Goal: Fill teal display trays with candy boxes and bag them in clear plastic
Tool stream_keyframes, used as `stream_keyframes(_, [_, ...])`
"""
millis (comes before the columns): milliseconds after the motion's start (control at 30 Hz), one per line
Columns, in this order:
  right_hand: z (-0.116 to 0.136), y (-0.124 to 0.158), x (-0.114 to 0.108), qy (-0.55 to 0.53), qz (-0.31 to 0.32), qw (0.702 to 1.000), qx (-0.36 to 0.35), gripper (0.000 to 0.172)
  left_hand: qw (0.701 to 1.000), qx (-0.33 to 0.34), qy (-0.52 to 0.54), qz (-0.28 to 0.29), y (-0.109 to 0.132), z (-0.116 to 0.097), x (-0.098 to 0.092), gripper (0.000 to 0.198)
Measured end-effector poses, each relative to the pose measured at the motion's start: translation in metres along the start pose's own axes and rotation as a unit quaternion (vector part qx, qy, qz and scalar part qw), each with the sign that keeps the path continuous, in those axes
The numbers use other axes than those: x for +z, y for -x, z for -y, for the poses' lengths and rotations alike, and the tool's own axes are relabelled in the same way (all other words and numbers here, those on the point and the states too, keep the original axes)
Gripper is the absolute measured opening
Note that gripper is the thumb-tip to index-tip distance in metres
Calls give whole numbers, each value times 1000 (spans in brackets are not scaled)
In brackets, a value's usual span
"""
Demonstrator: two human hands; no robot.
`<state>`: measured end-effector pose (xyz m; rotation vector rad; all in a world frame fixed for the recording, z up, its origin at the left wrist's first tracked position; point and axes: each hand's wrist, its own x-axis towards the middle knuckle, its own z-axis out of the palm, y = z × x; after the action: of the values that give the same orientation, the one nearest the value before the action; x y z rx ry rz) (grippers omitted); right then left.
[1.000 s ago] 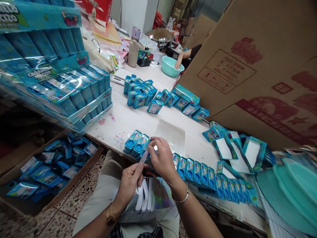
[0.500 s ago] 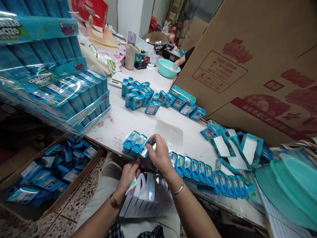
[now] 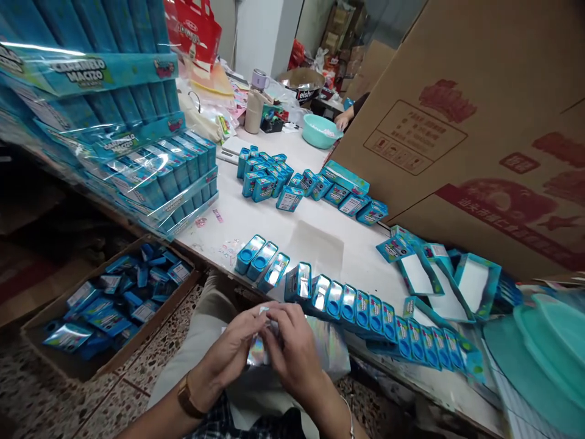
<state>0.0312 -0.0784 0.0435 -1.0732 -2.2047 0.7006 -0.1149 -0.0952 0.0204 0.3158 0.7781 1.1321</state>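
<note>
My left hand point(image 3: 231, 347) and my right hand point(image 3: 295, 344) meet above my lap, fingers closed and fingertips together. Between them shows part of a shiny iridescent sheet point(image 3: 257, 352); the fingers hide most of it. More silvery film point(image 3: 329, 346) lies on my lap under the right hand. Just beyond the hands, at the table's edge, stand three small blue candy boxes point(image 3: 261, 257), the nearest with a glossy patch on its top. Right of them, one more blue box point(image 3: 299, 281) stands beside a long row of blue boxes point(image 3: 348, 302).
Plastic-wrapped display packs point(image 3: 150, 164) are stacked at left. Below them a carton point(image 3: 183, 286) holds loose blue boxes. More blue boxes point(image 3: 265, 177) stand mid-table. A large carton point(image 3: 457, 140) blocks the right, near open trays point(image 3: 475, 286). Behind, another person's hand point(image 3: 342, 119) touches a green basin point(image 3: 319, 134).
My right hand has left the third blue box and come down to my left hand over the lap. The box now stands alone, and the view has shifted slightly.
</note>
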Motion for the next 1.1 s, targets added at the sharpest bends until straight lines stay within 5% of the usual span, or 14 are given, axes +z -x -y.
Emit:
stream_keyframes(200, [-8, 8, 0, 2, -24, 999, 26, 32, 996, 1, -86, 28, 6, 6, 2, 27])
stream_keyframes(400, [-8, 9, 3, 76, -104, 991, -29, 44, 975, 78, -203, -43, -1, 14, 0, 38])
stream_keyframes(733, [-2, 3, -2, 149, -104, 982, -54, 28, 953, 126, -271, -54, 0, 7, 7, 39])
stream_keyframes(1100, [4, -2, 4, 119, -134, 983, -35, 16, 965, 104, -222, -88, -5, 13, 0, 35])
